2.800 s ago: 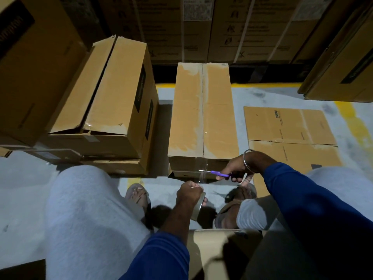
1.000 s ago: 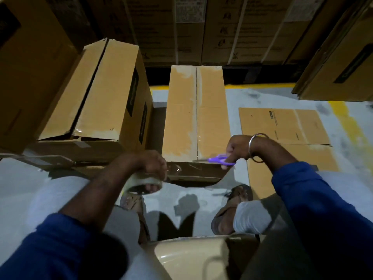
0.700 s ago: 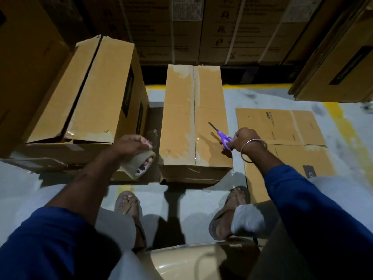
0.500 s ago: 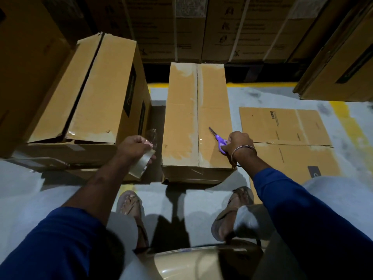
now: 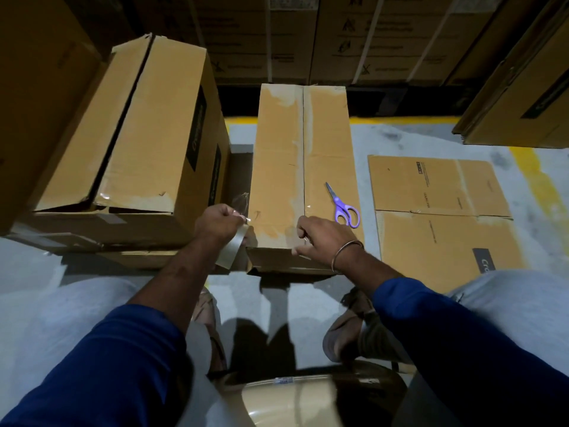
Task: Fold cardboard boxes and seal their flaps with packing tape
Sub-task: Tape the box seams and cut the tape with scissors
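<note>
A long closed cardboard box (image 5: 280,167) lies on the floor in front of me, with clear tape along its centre seam. My left hand (image 5: 217,221) grips a roll of clear packing tape (image 5: 231,249) at the box's near left corner, a loose tape end (image 5: 243,201) sticking up from its fingers. My right hand (image 5: 320,240) rests on the box's near edge at the seam, fingers curled, pressing the tape end there. Purple-handled scissors (image 5: 343,206) lie free on the box top, just beyond my right hand.
A bigger box (image 5: 147,127) with a partly open top stands to the left on flattened cardboard. Flat cardboard sheets (image 5: 437,211) lie on the floor at right. Stacked cartons (image 5: 308,35) line the back wall. My feet in sandals (image 5: 354,328) stand below the box.
My right hand has put the scissors down on the box top and moved to the near edge at the seam. My left hand has brought the tape roll closer to the box's corner.
</note>
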